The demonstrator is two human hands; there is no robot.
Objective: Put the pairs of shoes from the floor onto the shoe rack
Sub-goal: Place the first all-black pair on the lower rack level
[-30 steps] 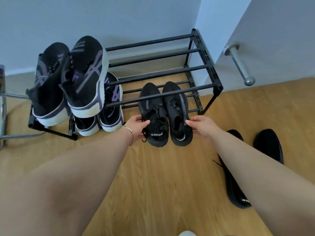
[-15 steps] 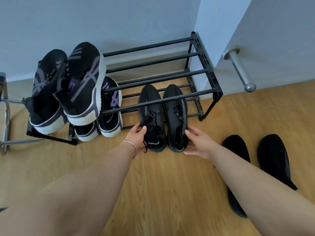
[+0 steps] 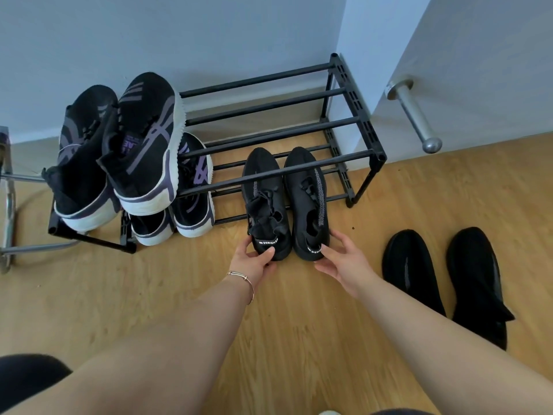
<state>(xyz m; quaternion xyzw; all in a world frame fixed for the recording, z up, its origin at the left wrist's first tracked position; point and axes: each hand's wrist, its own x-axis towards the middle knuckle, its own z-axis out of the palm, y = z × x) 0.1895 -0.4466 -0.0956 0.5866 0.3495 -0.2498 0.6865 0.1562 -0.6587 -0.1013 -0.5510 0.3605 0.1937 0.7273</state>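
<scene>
At mid-frame, a pair of black sneakers sits on the lower tier of the black shoe rack, heels poking out over the wooden floor. The left hand pinches the left sneaker's heel, thumb on its tab; the right hand, fingers spread, touches the other heel. Two purple-striped pairs fill the rack's left side. Another black pair lies on the floor at right.

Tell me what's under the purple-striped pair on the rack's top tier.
Under that top pair sits another purple-striped pair on the lower tier of the rack; its left shoe is mostly covered, only the heel showing.
</scene>
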